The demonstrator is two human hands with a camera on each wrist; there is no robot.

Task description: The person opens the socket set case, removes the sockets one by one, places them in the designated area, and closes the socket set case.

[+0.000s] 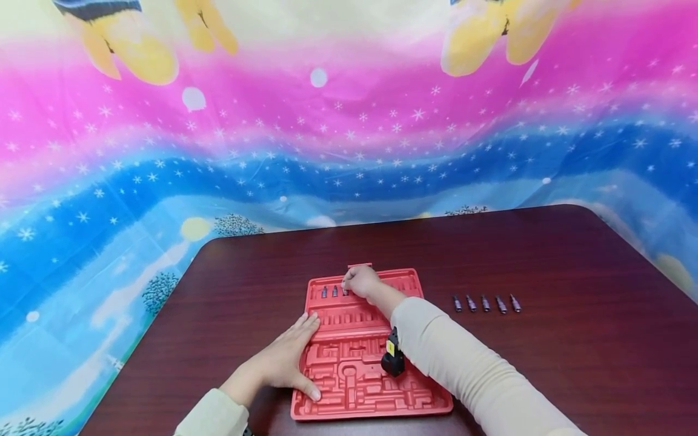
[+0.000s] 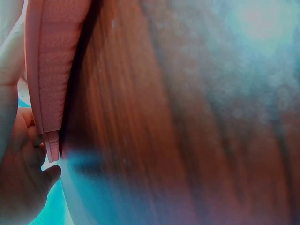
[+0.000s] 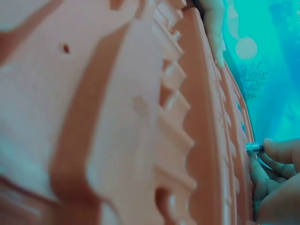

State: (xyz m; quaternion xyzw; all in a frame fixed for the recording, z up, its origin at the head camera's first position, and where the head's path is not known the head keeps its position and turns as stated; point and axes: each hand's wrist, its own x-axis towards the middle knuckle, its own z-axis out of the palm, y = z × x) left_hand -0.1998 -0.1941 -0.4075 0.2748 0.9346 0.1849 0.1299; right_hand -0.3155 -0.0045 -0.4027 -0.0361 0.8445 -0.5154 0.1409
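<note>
A red moulded tool case (image 1: 349,333) lies unfolded on the table. My right hand (image 1: 361,281) is over its far part, pinching a small metallic bit socket (image 3: 253,148) between thumb and fingers at the far row of slots. Just left of it, two dark bit sockets (image 1: 329,292) sit in that row. My left hand (image 1: 283,357) rests on the left edge of the case, fingers spread and thumb over the near half. In the left wrist view, the case side (image 2: 56,70) and part of a hand show.
Several bit sockets (image 1: 486,303) stand in a row on the dark wooden table (image 1: 545,254), right of the case. A small red latch tab (image 1: 360,264) sticks out at the case's far edge. Behind the table hangs a colourful printed cloth (image 1: 349,121).
</note>
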